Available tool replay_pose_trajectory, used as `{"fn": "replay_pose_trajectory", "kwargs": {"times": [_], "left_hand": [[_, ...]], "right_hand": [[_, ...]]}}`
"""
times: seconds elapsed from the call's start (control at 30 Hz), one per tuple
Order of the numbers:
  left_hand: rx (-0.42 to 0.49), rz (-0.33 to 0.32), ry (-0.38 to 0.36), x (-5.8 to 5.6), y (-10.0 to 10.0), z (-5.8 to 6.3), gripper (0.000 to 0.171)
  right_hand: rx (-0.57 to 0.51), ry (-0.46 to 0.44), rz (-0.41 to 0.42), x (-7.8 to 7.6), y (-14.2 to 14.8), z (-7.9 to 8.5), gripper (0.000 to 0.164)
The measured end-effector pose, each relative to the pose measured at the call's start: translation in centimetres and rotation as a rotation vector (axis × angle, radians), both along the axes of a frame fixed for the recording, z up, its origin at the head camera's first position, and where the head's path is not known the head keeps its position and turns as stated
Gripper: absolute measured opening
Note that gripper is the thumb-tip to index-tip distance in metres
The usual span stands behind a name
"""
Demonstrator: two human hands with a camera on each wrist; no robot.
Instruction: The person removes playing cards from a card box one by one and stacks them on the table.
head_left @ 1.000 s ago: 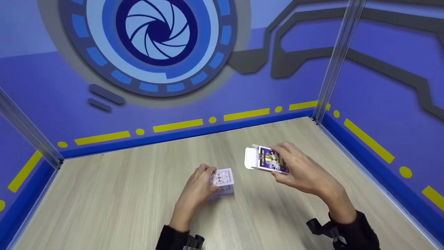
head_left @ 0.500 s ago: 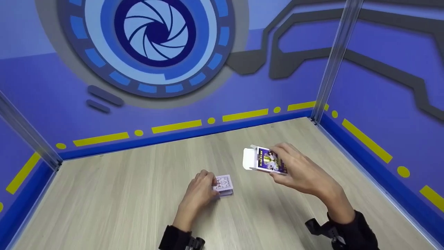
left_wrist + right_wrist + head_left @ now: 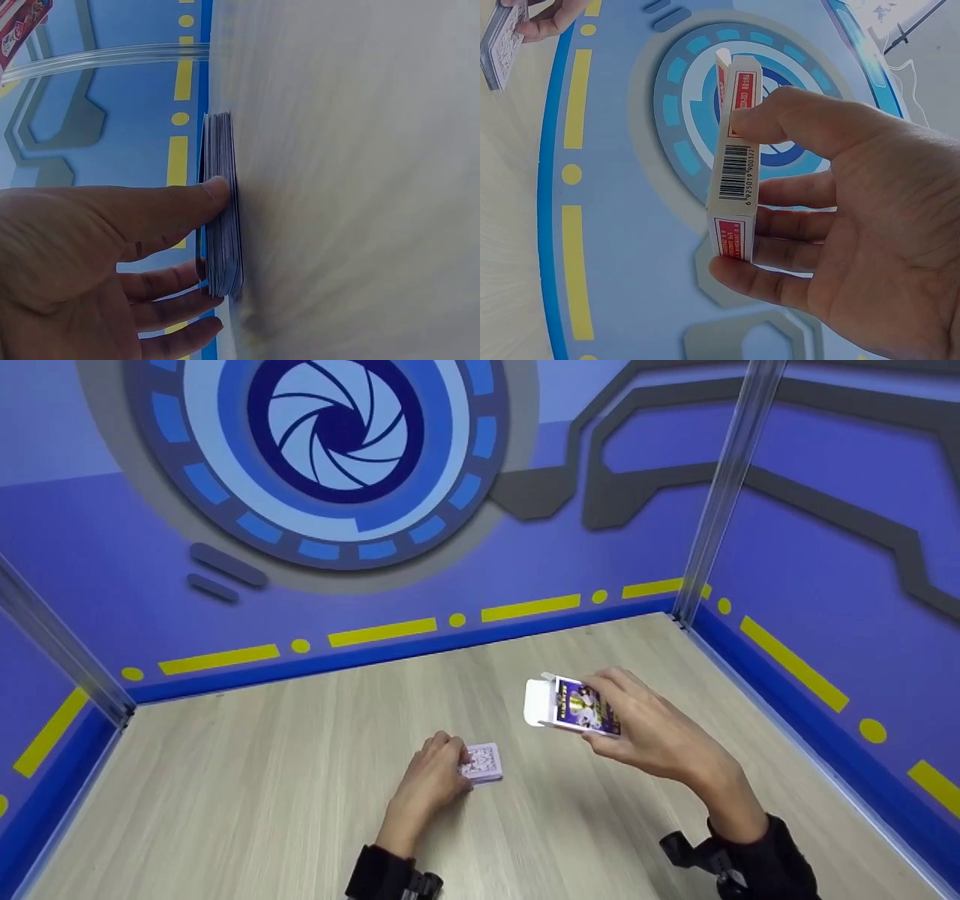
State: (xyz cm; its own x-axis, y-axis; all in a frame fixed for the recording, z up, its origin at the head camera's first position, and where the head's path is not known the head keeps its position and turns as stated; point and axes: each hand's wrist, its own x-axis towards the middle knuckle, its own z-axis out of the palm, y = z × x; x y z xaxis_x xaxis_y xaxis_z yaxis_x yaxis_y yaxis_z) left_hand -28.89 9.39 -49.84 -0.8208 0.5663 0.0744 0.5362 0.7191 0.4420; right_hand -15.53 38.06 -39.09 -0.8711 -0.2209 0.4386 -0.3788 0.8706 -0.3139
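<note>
A squared deck of playing cards (image 3: 484, 761), back pattern up, lies on the wooden table. My left hand (image 3: 431, 776) grips its left end, thumb on the near long edge and fingers at the far side. In the left wrist view the thumb presses the layered edges of the deck (image 3: 221, 240). Above the table to the right, my right hand (image 3: 645, 724) holds a card box (image 3: 581, 706) with its white end flap (image 3: 537, 703) folded out toward the left. A barcode shows on the box's side (image 3: 736, 169) in the right wrist view, thumb on one edge, fingers opposite.
The pale wooden table (image 3: 300, 780) is bounded by a blue printed back wall (image 3: 585, 562) and side walls. Metal posts (image 3: 731, 487) stand at the corners. Both wrists carry black straps with small cameras.
My left hand has lowered the raised cards onto the rest of the deck, so the gap between them has closed. The right hand and card box have hardly moved.
</note>
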Motion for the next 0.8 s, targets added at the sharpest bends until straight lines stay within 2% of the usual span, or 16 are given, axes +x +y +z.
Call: {"fn": "replay_pose_trajectory", "kwargs": {"times": [0.27, 0.5, 0.6, 0.8], "left_hand": [[-0.002, -0.001, -0.006, 0.1, 0.0, 0.1, 0.031], [0.023, -0.003, -0.056, 0.2, -0.3, 0.6, 0.031], [0.076, 0.01, -0.012, 0.2, -0.4, 1.2, 0.027], [0.244, 0.1, 0.176, 0.8, 0.2, 3.6, 0.01]], "right_hand": [[0.015, 0.003, 0.002, 0.0, 0.0, 0.0, 0.061], [0.005, 0.006, -0.002, 0.0, 0.0, 0.0, 0.062], [0.002, 0.004, -0.004, -0.1, 0.0, 0.0, 0.062], [0.006, 0.001, -0.016, -0.1, 0.0, 0.0, 0.064]]}}
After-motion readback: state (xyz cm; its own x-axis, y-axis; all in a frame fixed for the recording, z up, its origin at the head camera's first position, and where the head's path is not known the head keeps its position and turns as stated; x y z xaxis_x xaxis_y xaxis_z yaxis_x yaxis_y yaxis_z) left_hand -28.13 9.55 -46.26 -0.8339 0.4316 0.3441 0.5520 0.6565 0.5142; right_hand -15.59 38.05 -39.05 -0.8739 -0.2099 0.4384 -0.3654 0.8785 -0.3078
